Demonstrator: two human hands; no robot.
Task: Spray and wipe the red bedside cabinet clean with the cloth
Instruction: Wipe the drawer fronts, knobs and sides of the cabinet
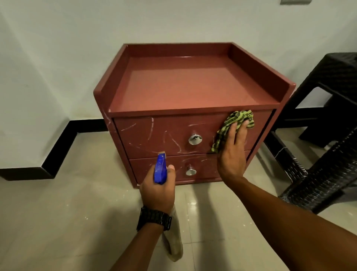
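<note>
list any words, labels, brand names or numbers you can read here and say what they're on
None can be read. The blue spray bottle in the left hand shows no legible label, the wristwatch shows only its strap, and the red cabinet and green cloth carry no print.

We find no text, label, brand, number or sign that we can read anywhere in the frame. The blue spray head at lower centre carries no lettering that we can make out. The pale marks on the drawer fronts of the cabinet at centre are streaks and not writing. The watch at bottom centre shows us only its dark strap, with no face or digits in view. The grey plate at the top right edge is cut off, and we can see nothing written on it.
</note>
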